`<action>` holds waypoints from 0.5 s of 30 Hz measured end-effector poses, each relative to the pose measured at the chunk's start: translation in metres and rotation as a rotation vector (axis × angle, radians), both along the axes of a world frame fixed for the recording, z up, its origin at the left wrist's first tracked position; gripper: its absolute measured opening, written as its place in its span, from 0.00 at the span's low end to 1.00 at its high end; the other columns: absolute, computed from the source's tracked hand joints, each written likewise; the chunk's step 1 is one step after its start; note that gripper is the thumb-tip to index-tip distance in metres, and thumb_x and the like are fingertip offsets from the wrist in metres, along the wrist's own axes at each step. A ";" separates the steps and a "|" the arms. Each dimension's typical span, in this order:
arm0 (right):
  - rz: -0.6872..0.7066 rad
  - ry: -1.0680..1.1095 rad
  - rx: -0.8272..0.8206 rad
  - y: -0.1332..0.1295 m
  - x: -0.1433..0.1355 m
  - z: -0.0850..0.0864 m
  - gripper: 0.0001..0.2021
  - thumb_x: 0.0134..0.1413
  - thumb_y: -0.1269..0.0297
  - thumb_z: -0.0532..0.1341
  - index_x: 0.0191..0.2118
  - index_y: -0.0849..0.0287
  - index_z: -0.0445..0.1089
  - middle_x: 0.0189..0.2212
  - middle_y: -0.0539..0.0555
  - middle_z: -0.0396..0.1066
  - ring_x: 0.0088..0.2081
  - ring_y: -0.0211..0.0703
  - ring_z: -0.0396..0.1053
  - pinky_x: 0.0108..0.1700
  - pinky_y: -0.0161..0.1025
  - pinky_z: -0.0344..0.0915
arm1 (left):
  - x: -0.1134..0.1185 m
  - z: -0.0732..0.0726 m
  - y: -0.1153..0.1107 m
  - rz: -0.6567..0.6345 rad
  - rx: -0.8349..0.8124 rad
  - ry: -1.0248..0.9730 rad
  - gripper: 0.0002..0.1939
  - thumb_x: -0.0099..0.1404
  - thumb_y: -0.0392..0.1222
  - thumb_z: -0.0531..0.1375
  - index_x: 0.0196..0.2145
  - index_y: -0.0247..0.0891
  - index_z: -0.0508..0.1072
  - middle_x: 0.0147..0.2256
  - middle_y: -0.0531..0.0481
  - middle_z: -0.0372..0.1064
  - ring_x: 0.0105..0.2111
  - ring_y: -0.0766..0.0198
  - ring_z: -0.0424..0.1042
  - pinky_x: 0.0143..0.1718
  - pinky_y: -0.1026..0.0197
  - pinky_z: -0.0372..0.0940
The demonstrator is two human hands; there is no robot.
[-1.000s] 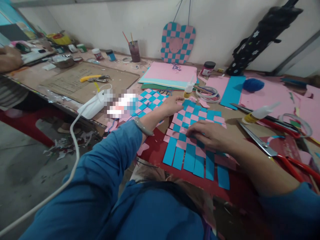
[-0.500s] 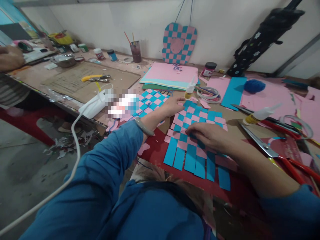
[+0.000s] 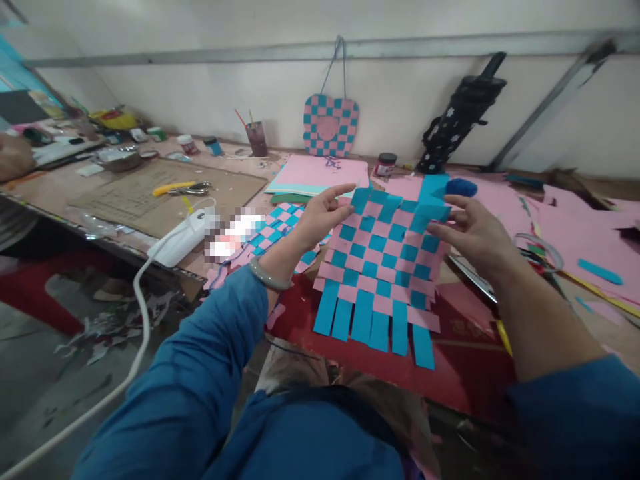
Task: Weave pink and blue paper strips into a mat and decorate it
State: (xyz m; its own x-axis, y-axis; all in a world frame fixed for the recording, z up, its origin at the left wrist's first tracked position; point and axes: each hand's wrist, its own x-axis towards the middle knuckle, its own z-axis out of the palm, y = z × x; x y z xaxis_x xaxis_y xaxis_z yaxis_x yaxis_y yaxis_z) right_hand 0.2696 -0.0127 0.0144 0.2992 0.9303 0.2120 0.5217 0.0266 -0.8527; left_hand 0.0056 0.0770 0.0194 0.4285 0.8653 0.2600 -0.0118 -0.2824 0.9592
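Note:
A woven sheet of pink and blue paper strips (image 3: pixel 375 267) is tilted up over the red table edge. Loose blue strip ends hang along its lower side. My left hand (image 3: pixel 327 213) pinches the sheet's upper left corner between thumb and fingers. At the upper right corner, my right hand (image 3: pixel 473 233) grips the sheet the same way. Another pink and blue woven piece (image 3: pixel 275 230) lies to the left, partly behind my left wrist. Against the wall stands a checkered shape with a cord loop (image 3: pixel 331 127).
Stacked coloured paper (image 3: pixel 310 175) lies behind the sheet. Yellow-handled pliers (image 3: pixel 183 189) rest on cardboard at the left, near a white power strip (image 3: pixel 183 237) with a cable. Blue yarn (image 3: pixel 461 188), scissors and pink paper are at the right. Another person's hand (image 3: pixel 15 158) shows at far left.
The sheet's far side has been raised off the table. Both hands now hold its upper corners; my right hand has moved from its middle to the corner. The camera view has shifted.

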 end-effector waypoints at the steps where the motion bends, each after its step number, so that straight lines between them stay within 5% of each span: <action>1: 0.018 0.111 -0.021 -0.001 -0.002 0.002 0.37 0.39 0.55 0.69 0.57 0.55 0.59 0.35 0.53 0.72 0.36 0.45 0.71 0.40 0.44 0.69 | -0.001 0.001 0.000 0.002 -0.007 -0.031 0.23 0.58 0.42 0.62 0.52 0.43 0.70 0.17 0.60 0.54 0.19 0.73 0.55 0.24 0.68 0.56; 5: 0.098 0.357 -0.107 -0.004 -0.019 0.010 0.31 0.38 0.56 0.69 0.51 0.54 0.63 0.28 0.48 0.72 0.29 0.43 0.70 0.32 0.41 0.70 | 0.000 0.003 0.000 0.001 -0.083 -0.127 0.26 0.56 0.45 0.65 0.53 0.45 0.69 0.21 0.58 0.65 0.23 0.71 0.65 0.30 0.67 0.63; 10: 0.018 0.435 0.156 0.000 -0.027 0.018 0.24 0.35 0.60 0.69 0.43 0.55 0.67 0.28 0.49 0.73 0.28 0.43 0.71 0.35 0.44 0.71 | 0.007 0.005 -0.006 -0.157 -0.300 -0.331 0.24 0.55 0.50 0.65 0.48 0.40 0.70 0.37 0.49 0.76 0.39 0.62 0.75 0.42 0.59 0.69; 15: -0.084 0.469 0.339 0.002 -0.026 0.034 0.27 0.34 0.60 0.68 0.45 0.55 0.63 0.32 0.52 0.74 0.33 0.47 0.73 0.37 0.46 0.71 | 0.012 0.007 -0.016 -0.222 -0.459 -0.195 0.13 0.51 0.45 0.69 0.34 0.37 0.76 0.30 0.47 0.77 0.33 0.58 0.75 0.36 0.55 0.71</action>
